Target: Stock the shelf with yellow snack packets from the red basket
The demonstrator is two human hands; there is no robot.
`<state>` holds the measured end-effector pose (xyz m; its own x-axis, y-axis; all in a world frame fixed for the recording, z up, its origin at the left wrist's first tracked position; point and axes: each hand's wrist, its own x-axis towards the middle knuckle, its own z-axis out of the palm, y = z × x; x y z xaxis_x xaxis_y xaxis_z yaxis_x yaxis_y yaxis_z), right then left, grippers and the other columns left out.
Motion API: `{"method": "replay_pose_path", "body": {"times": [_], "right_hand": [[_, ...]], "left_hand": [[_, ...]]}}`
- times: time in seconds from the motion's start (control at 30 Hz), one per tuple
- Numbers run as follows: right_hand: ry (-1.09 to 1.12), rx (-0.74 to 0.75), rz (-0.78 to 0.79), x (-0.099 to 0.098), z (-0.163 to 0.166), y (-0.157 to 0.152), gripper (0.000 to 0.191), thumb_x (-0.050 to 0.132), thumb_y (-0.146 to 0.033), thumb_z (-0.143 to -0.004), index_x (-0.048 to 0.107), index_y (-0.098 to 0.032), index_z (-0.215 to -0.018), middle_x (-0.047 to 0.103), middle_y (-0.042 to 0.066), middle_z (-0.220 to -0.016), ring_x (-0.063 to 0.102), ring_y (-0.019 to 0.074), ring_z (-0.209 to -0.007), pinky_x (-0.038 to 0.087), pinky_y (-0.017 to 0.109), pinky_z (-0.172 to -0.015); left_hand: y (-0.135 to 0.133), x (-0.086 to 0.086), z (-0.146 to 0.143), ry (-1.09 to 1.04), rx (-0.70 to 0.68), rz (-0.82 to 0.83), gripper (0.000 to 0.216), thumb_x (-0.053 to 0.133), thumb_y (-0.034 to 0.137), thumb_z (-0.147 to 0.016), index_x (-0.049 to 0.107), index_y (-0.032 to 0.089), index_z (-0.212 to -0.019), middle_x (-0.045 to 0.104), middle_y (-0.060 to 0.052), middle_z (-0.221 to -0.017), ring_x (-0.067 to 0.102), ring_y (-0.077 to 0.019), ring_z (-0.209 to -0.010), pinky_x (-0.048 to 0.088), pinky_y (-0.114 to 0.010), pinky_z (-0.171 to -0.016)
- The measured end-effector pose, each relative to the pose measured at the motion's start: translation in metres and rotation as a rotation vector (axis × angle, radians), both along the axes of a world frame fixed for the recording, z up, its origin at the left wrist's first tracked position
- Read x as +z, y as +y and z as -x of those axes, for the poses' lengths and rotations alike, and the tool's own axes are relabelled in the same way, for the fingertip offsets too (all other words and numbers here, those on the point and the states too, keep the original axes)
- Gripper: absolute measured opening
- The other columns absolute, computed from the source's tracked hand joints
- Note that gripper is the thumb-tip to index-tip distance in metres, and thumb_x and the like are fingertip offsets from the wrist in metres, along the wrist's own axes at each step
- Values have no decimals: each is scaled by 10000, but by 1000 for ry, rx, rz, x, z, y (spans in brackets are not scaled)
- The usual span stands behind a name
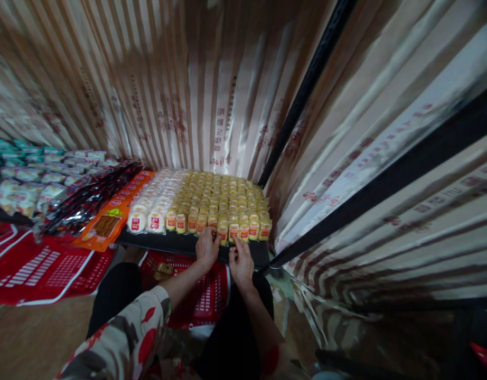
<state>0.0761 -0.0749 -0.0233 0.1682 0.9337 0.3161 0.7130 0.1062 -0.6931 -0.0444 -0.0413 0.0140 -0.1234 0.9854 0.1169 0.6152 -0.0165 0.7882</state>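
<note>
Left hand (207, 248) curled at front row of yellow packets (223, 203); grip cannot be told. Right hand (241, 259), fingertips at same row; grasp likewise unclear. Packets stand in rows on black shelf (176, 241), right of white packets (152, 203). Red basket (199, 306) below; pleated curtain (215, 79) behind.

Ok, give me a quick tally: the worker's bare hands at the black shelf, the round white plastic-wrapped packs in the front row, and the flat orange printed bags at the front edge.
Bare hands: 2 (left hand, right hand)
Round white plastic-wrapped packs, front row: 2
Flat orange printed bag, front edge: 1
Total: 5
</note>
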Motion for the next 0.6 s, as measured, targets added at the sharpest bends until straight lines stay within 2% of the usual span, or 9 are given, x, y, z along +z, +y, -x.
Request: {"method": "replay_pose_path", "body": {"times": [0.1, 0.3, 0.6], "right_hand": [[-17, -6, -22, -1, 1, 0, 461, 369, -220, -838, 507, -232, -1278, 573, 67, -1032, 585, 115, -684, 497, 246, -695], [-8, -3, -29, -5, 1, 0, 468, 369, -206, -833, 499, -214, -1282, 582, 65, -1017, 586, 102, -655, 498, 236, -669], [20, -5, -27, -3, 2, 0, 476, 374, -190, -815, 508, -205, -1271, 589, 62, -1004, 587, 105, -673, 511, 231, -685]], "left_hand": [[1, -2, -2, 33, -1, 16, 73, 564, 190, -791, 504, 194, -833, 539, -13, -848, 532, -140, -807, 402, -247, -734], [3, -10, -4, -34, 31, -15, 64, 559, 175, -794, 497, 181, -777, 523, 18, -768, 528, -113, -722, 409, -232, -702], [3, -17, -9, -29, 30, -85, 73, 532, 167, -806, 460, 182, -798, 512, 6, -785, 533, -113, -714, 428, -240, -702]]}}
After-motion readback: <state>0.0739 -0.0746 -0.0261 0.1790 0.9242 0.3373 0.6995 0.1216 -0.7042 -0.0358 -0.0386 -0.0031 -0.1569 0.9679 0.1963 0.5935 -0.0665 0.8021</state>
